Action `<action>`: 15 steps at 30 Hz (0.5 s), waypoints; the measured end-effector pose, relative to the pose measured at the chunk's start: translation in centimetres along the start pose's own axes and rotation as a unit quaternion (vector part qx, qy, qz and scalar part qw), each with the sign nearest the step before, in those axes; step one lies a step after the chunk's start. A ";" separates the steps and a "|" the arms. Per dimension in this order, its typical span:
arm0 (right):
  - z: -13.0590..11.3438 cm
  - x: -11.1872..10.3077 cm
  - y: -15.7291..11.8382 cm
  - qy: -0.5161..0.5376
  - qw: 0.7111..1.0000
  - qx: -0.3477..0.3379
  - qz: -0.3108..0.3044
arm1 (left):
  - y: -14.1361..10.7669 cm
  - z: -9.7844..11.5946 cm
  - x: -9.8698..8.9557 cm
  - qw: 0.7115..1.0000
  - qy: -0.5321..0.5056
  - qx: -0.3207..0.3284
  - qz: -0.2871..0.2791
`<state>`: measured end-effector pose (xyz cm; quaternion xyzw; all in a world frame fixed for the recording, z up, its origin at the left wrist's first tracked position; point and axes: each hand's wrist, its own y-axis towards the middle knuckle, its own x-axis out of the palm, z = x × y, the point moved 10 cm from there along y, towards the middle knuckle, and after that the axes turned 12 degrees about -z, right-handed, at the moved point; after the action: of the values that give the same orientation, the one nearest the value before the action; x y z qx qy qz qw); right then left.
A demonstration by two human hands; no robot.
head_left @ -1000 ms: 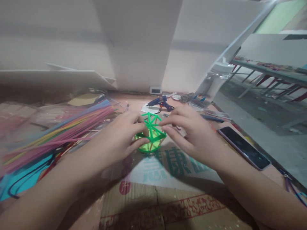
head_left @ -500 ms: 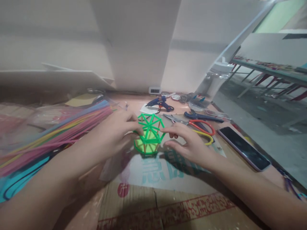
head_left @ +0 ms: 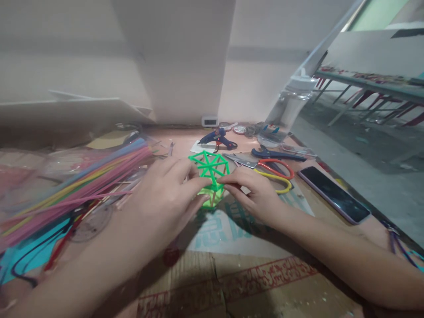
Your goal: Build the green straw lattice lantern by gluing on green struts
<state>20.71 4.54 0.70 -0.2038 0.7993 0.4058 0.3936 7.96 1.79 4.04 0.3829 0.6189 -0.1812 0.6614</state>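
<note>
A small model (head_left: 209, 168) stands upright in front of me. It has a spoked top frame of bright green strips, thin brown posts and a lime-green base. My left hand (head_left: 174, 185) grips its near left side, thumb and fingers closed on the green rim and hiding part of the base. From the other side, my right hand (head_left: 256, 190) pinches the near right corner of the rim between thumb and fingertips. Under the model lies a whitish printed sheet (head_left: 212, 240) on brown cardboard (head_left: 198, 282).
Behind the model sits a blue glue gun (head_left: 217, 139). Scissors (head_left: 274, 170), a blue-handled tool (head_left: 278, 154), a phone (head_left: 334, 194) and a clear bottle (head_left: 288, 110) are on the right. Many coloured strips (head_left: 86, 185) lie left. A small display (head_left: 210, 121) stands by the wall.
My left hand has moved right, round the near side of the model, covering more of it. The right hand's fingers have closed in on the rim. The model looks turned.
</note>
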 end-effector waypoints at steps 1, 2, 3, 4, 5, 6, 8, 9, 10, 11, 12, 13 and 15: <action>0.0 0.0 0.1 -0.003 1.000 0.002 -0.002 | 0.0 0.0 0.1 1.000 0.012 0.005 0.006; 0.0 0.1 0.1 -0.006 1.000 0.004 -0.005 | 0.0 0.1 0.2 1.000 0.021 0.012 0.012; -0.1 0.1 0.1 -0.008 1.000 0.004 -0.007 | 0.0 0.1 0.3 0.999 0.027 0.017 0.017; -0.1 0.1 0.1 -0.009 1.000 0.003 -0.007 | 0.0 0.1 0.3 0.999 0.032 0.021 0.021; -0.2 0.1 0.1 -0.008 1.000 0.001 -0.007 | 0.0 0.1 0.3 0.999 0.034 0.024 0.023; -0.2 0.2 0.0 -0.007 1.000 -0.001 -0.007 | 0.0 0.2 0.3 0.999 0.034 0.026 0.023; -0.1 0.3 0.0 -0.006 1.000 -0.002 -0.009 | -0.1 0.2 0.3 0.999 0.034 0.027 0.022; -0.1 0.3 0.0 -0.006 1.000 -0.001 -0.009 | -0.1 0.3 0.3 0.999 0.034 0.027 0.019; -0.1 0.3 -0.1 -0.007 1.000 -0.002 -0.009 | -0.1 0.3 0.4 0.999 0.034 0.027 0.016; 0.0 0.3 0.0 -0.007 1.000 -0.001 -0.009 | -0.1 0.3 0.5 0.999 0.035 0.026 0.012; 0.0 0.3 0.0 -0.007 1.000 -0.002 -0.008 | -0.1 0.3 0.7 0.999 0.037 0.026 0.008; 0.0 0.3 0.0 -0.008 1.000 -0.002 -0.007 | -0.1 0.2 0.8 0.999 0.038 0.026 0.004; -0.1 0.3 0.0 -0.010 1.000 -0.006 -0.007 | -0.2 0.2 0.7 0.999 0.040 0.023 0.003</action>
<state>20.47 4.45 0.50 -0.2077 0.7917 0.4094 0.4030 8.11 1.69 3.26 0.4073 0.6392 -0.1779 0.6276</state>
